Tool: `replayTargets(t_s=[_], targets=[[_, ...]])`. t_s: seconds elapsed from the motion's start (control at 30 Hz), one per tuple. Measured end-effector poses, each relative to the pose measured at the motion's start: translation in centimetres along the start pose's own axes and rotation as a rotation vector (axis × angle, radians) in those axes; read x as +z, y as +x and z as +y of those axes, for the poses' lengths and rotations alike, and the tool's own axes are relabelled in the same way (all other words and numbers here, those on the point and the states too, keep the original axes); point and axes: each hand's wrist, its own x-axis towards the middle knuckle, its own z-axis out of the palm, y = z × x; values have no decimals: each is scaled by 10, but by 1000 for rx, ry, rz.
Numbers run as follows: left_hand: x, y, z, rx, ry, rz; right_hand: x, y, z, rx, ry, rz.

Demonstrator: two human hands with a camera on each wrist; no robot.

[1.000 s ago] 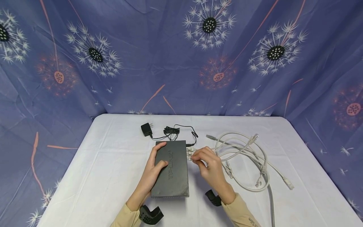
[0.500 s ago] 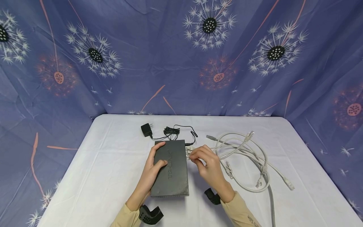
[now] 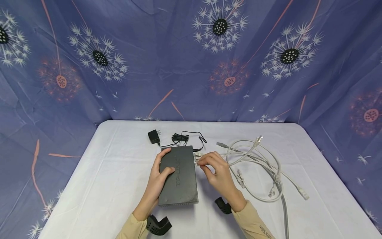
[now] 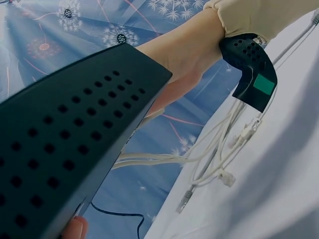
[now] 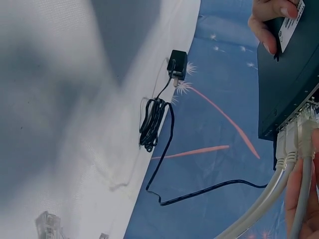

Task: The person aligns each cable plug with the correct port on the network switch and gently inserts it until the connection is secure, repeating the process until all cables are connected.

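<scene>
A dark network switch point(image 3: 179, 179) is gripped along its left side by my left hand point(image 3: 156, 182), thumb on top. In the right wrist view, fingers of that hand curl over its underside point(image 5: 279, 94), by a white label. My right hand point(image 3: 220, 172) pinches the plug of a grey network cable point(image 5: 305, 174) at the row of ports. This plug point(image 5: 308, 119) sits right at a port opening, partly hidden by fingers. Beside it, two white plugs point(image 5: 286, 142) are seated in neighbouring ports. A thin black power cord point(image 3: 203, 142) runs into the same edge.
A black power adapter point(image 3: 154, 136) and its bundled cord point(image 3: 180, 138) lie behind the switch. Coiled pale network cables point(image 3: 279, 162) spread over the table at right, with several loose plugs, one point(image 3: 302, 193) at the far right. A thicker grey cable point(image 3: 285, 212) runs toward the front edge.
The switch, with both hands on it, has shifted slightly left and away from me. A loose cable end on the coil has swung left. My left and right hands keep their holds.
</scene>
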Motion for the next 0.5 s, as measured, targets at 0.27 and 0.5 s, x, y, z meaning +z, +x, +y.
replayTargets(t_s=[0.27, 0.5], targets=[[0, 3, -1, 21, 37, 24, -6, -4, 3, 54, 21, -6], [-1, 3, -3, 13, 17, 33, -12, -9, 5, 64, 26, 35]])
